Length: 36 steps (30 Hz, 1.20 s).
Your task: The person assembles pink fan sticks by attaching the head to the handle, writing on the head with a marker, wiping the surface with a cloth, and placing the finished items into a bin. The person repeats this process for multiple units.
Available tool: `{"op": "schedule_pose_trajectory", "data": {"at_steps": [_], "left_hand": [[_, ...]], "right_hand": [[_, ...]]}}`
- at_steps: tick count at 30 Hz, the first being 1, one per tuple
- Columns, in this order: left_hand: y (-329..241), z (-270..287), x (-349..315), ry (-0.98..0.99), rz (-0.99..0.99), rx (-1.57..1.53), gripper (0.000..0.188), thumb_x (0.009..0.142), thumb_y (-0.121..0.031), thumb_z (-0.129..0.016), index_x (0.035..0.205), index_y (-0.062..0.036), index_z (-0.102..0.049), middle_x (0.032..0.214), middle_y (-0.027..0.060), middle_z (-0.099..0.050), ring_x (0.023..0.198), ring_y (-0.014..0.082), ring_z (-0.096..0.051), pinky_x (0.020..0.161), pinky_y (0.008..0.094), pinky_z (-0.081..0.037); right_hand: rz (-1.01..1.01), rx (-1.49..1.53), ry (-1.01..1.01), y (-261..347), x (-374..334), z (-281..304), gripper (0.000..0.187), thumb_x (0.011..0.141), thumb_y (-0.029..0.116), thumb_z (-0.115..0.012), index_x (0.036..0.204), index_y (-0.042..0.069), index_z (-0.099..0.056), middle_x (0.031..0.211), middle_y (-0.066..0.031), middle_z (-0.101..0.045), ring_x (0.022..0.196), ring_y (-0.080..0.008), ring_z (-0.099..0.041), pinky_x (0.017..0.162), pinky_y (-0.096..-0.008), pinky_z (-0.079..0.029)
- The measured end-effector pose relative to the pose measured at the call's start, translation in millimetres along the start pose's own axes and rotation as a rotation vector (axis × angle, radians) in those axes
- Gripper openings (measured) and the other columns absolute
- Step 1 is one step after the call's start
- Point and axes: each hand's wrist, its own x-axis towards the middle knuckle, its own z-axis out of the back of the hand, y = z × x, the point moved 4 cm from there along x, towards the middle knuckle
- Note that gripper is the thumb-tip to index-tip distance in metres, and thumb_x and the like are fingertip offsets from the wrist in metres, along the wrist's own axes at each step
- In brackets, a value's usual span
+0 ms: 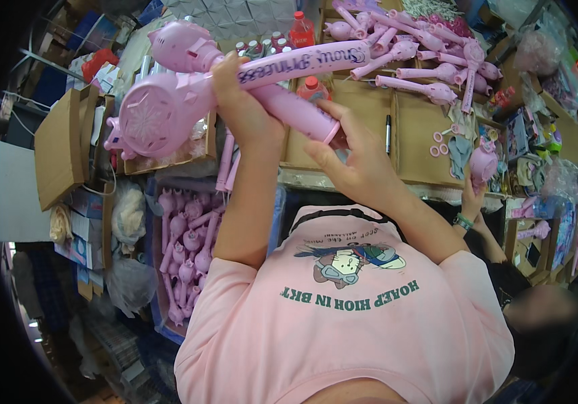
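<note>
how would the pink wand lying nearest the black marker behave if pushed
The pink wand would probably swing round rather than roll straight, its head being bulkier than its handle. The straight, moulded-looking handle suggests stiffness, and the smooth surface may feel slippery.

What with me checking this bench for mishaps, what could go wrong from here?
The left hand grips two crossed pink toy wands together, so one might slip free. A red-capped bottle shows close to the lower handle and the right hand, so a swing might knock it. The heaped pink wands lie loosely across each other and could slide if bumped.
</note>
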Motion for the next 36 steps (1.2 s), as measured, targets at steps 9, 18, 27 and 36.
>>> {"op": "schedule_pose_trajectory", "data": {"at_steps": [9, 18, 27, 36], "left_hand": [[-9, -18, 1, 0.178, -0.090, -0.084, 0.022, 0.081, -0.028, -0.060, 0.087, -0.0070, -0.054, 0.084, 0.0065, -0.058, 0.081, 0.0165, -0.057, 0.073, 0.0310, -0.048], [-4, -25, -3, 0.138, -0.098, -0.086, 0.021, 0.080, -0.025, -0.059, 0.085, -0.0060, -0.053, 0.080, 0.0059, -0.057, 0.078, 0.0168, -0.057, 0.074, 0.0310, -0.048], [6, -17, 8, 0.088, -0.060, -0.077, 0.019, 0.080, -0.025, -0.055, 0.084, -0.0061, -0.051, 0.078, 0.0058, -0.056, 0.074, 0.0165, -0.057, 0.071, 0.0307, -0.048], [17, -12, 25, 0.002, 0.000, -0.023, 0.020, 0.080, -0.027, -0.058, 0.083, -0.0098, -0.050, 0.078, 0.0021, -0.051, 0.072, 0.0148, -0.054, 0.067, 0.0295, -0.047]], "right_hand": [[-0.400, 1.036, 0.376, -29, -13, 1, 0.053, 0.099, 0.049, -0.032, 0.120, 0.003, -0.047, 0.089, -0.0093, -0.058, 0.070, -0.0156, -0.059, 0.074, -0.0334, -0.054], [0.080, 0.178, 0.134, -17, -15, 14, 0.060, 0.095, 0.030, -0.053, 0.138, -0.004, -0.028, 0.114, -0.0199, -0.053, 0.096, -0.0267, -0.059, 0.082, -0.0363, -0.048], [0.014, 0.107, 0.217, -21, -5, 23, 0.063, 0.091, 0.024, -0.061, 0.139, -0.002, -0.030, 0.112, -0.0211, -0.056, 0.096, -0.0279, -0.061, 0.082, -0.0360, -0.048], [0.380, -0.290, -0.040, -11, 1, 32, 0.061, 0.081, 0.013, -0.072, 0.132, -0.003, -0.042, 0.112, -0.0186, -0.060, 0.094, -0.0256, -0.063, 0.079, -0.0329, -0.051]]}}
